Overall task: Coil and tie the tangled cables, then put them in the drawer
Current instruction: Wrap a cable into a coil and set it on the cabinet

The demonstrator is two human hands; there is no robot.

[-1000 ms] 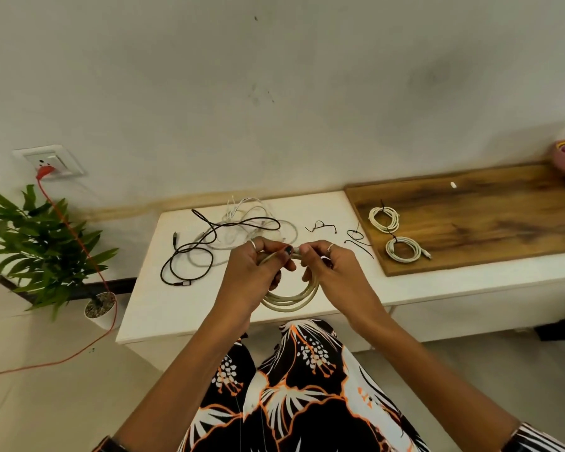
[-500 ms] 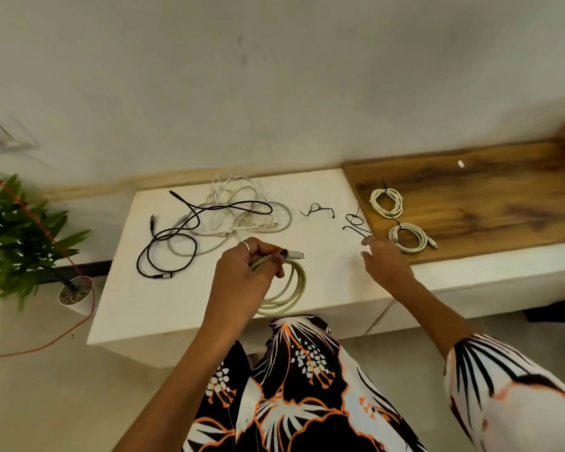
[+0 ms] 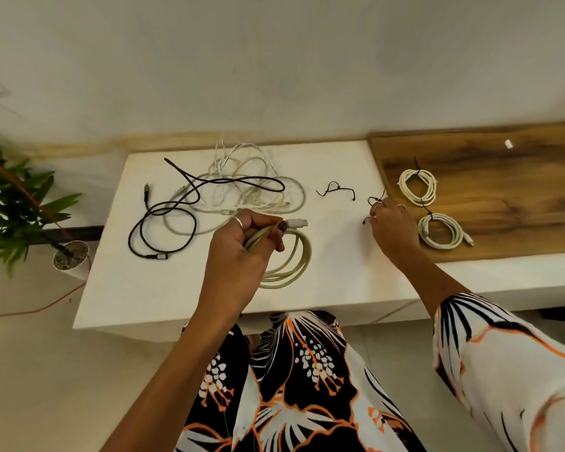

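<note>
- Cream coiled cable hung just above the white table, held in the left hand; fingers and thumb were clamped round the gathered loops near the top, white plug poking out past the thumb.
- Risk: the coil was untied and held at one spot only, so a slack grip would likely let the loops spring apart or slide out of line.
- Right hand reached to a thin black tie on the table; fingertips were bunched at it, but a firm pinch could not be told, as the hand hid most of it.
- Risk: the tie was thin and springy, so it might slip from the fingertips or get flicked away.
- A second black tie lay loose between the two hands, near enough to snag or be dragged along.
- Tangled pile of white cables and a black cable sat beyond the left hand, still to be coiled; the hanging loops could catch in them if lowered there.
- Two tied white coils lay on the wooden board just beside the right hand; a careless reach could knock them.
- No drawer was visible.
</note>
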